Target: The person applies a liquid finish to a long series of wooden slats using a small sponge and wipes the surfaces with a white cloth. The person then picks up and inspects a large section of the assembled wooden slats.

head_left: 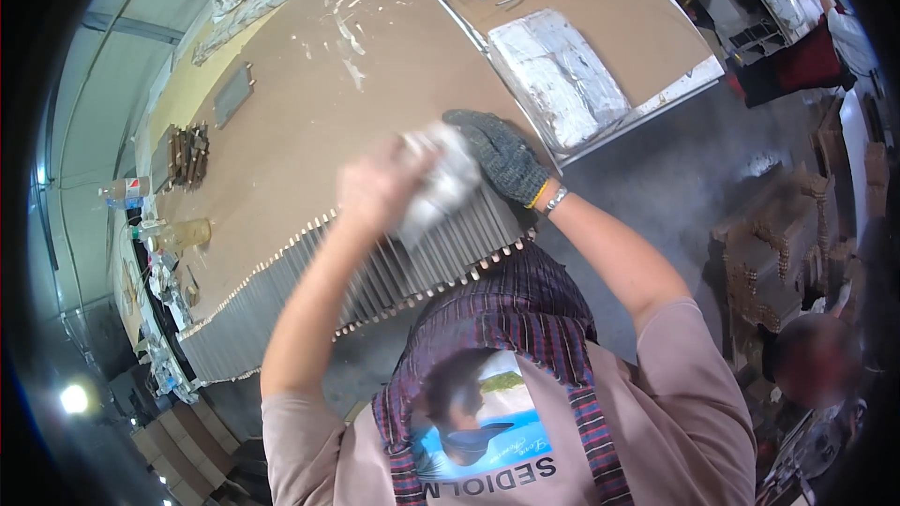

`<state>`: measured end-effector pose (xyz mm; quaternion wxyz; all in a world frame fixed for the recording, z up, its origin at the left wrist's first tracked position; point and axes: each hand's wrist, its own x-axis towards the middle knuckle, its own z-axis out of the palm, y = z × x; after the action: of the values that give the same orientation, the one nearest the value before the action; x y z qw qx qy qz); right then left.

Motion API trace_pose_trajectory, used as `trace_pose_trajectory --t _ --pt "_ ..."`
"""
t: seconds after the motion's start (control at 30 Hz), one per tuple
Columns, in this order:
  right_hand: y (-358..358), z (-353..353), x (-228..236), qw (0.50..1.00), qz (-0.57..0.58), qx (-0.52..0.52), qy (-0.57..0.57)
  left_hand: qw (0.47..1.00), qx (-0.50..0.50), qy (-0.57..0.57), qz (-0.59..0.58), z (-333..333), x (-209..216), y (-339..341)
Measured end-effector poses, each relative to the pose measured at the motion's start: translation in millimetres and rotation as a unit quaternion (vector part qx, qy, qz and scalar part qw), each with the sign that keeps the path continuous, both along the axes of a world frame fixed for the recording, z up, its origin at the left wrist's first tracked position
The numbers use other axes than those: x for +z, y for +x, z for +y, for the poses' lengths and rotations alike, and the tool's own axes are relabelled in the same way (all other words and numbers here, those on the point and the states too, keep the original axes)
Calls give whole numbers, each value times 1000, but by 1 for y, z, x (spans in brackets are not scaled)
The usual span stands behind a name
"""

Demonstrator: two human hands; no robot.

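- The left hand is closed round a crumpled white wad, probably cloth, over the right part of the slat row; both are blurred, so the finger detail is lost.
- The gloved right hand lies at the row's right end, fingers together and fairly straight; its palm is hidden, so I cannot tell whether it grips anything.
- The row of grey slats runs along the near side of the bench, pale pegs jutting out near and far.
- A loose fold of the wad could snag on those pegs — a sideways pull might then tilt or drag slats.
- If the right hand lifts or slips, the right end could lose its steadying and fan out.
- Hard pressure toward the body could push slats off the near edge, since the row sits so close to it.
- The bottle of yellowish liquid lies beyond the row's left part; a knock there — say from shifting slats — might roll it.
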<state>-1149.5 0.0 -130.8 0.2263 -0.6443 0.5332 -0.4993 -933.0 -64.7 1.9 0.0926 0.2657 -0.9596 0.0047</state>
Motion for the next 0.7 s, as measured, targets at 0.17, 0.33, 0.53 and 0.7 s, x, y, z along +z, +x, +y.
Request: trace_pose_trajectory --t 0.17,0.33,0.53,0.7 --pt "-9 1 -16 999 40 -34 -1 994 65 -61 63 -22 21 -5" --pt "-2 3 -17 993 114 -19 -23 979 -185 79 -36 16 -8 -11" --pt "-13 -1 -19 992 123 -18 -1 996 -45 -34 68 -37 26 -23" --pt "-8 -10 -38 972 210 8 102 953 -285 98 26 7 1 -24"
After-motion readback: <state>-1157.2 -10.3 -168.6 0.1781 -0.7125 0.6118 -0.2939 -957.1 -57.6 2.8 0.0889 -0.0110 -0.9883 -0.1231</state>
